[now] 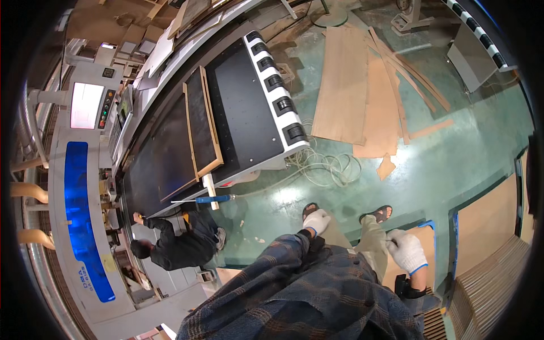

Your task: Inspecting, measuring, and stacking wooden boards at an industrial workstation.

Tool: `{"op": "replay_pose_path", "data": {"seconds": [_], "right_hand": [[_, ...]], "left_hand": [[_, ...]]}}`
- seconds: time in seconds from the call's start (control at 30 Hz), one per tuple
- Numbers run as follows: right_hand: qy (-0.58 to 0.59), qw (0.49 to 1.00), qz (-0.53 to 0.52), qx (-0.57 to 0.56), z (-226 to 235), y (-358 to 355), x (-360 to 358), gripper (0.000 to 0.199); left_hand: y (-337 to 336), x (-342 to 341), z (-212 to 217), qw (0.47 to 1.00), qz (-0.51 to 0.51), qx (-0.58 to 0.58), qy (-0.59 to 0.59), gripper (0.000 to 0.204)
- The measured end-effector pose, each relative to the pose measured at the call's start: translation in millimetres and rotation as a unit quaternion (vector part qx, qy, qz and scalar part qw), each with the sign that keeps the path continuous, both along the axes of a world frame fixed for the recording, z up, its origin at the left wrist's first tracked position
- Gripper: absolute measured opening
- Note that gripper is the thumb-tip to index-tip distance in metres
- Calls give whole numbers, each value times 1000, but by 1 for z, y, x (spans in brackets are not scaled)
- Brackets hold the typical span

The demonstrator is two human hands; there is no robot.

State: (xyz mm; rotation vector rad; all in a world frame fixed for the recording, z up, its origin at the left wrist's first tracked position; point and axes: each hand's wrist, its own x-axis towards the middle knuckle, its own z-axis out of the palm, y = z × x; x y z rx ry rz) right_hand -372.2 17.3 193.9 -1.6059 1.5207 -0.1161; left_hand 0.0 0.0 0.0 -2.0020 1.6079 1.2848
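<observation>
Left grip (pixel 318 222), white-gloved, is in front of the left leg (pixel 334 231), fingers curled; whether it is clamped on anything cannot be told. Right grip (pixel 407 251), likewise gloved, is beside the right leg (pixel 371 241), fingers bent; its hold cannot be told either. A blue-edged brown sheet (pixel 429 238) is just beside the right grip, partly hidden by it; contact is not determinable. Ahead-left of the left grip, well apart, a blue-handled tool (pixel 212 199) is at the edge of the black table (pixel 243 102). Wooden strips (pixel 210 116) lie on the table. A dark-clothed co-worker (pixel 175 243) bends alongside.
</observation>
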Motion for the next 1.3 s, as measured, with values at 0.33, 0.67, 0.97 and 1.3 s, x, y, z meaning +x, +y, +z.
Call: {"op": "replay_pose_path", "data": {"seconds": [0.33,0.67,0.97,1.3], "right_hand": [[19,998,-54,20,13,-77,-144,16],[48,998,-23,-30,46,-158,-147,33],[-10,991,62,-121,17,-235,-162,20],[12,945,297,-135,13,-320,-142,21]], "left_hand": [[-54,-149,54,996,-2,6,90,36],[-132,-179,-18,963,183,73,186,30],[-130,-189,4,932,296,69,198,27],[-50,-177,12,923,377,-53,59,39]]}}
